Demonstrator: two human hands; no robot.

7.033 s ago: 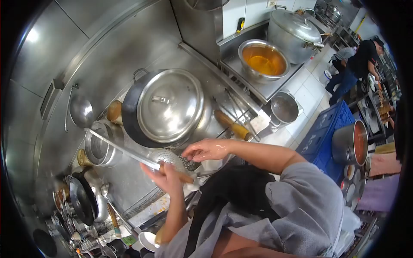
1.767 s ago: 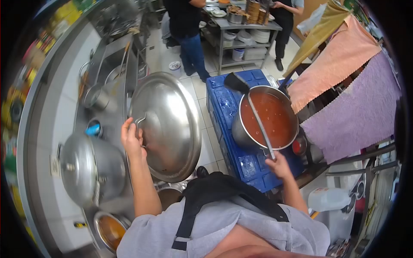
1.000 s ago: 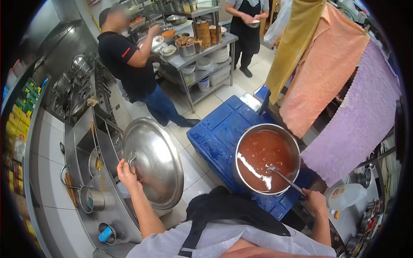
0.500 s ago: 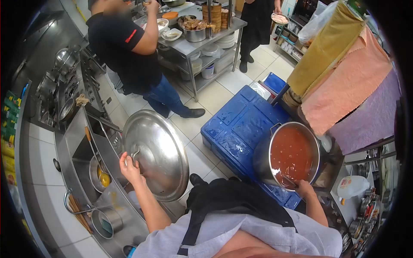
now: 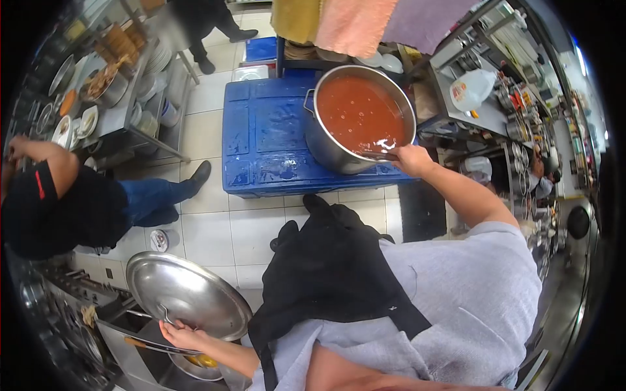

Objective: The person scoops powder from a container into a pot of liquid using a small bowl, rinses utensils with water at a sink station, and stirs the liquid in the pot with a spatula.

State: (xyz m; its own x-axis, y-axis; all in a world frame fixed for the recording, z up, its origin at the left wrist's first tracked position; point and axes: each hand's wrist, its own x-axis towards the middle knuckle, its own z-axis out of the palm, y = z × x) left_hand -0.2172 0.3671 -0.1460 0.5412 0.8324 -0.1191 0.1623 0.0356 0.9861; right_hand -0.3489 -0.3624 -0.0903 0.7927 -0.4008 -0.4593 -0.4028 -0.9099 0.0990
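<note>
A large round metal pot lid [image 5: 189, 287] is tilted at the lower left, beside the sink edge. My left hand [image 5: 184, 335] is closed at its loop handle, partly covering it. At the upper right, a deep steel pot [image 5: 332, 146] full of orange-red liquid [image 5: 358, 107] stands on a blue plastic bin [image 5: 261, 143]. My right hand [image 5: 412, 161] is at the pot's near rim, its fingers closed around a metal utensil handle [image 5: 378, 156]. The utensil's other end is hidden in the liquid.
A co-worker in a black shirt [image 5: 72, 208] stands left by a steel table [image 5: 134, 107] with food and dishes. Another person's legs [image 5: 202, 32] show behind. Cloths [image 5: 355, 23] hang above the pot. A small tub [image 5: 158, 240] is on the tiled floor.
My view has turned right, so the pot appears nearer the middle and the lid lower left. My left fingers, spread by the lid handle before, are now curled at it. My right hand keeps its grip.
</note>
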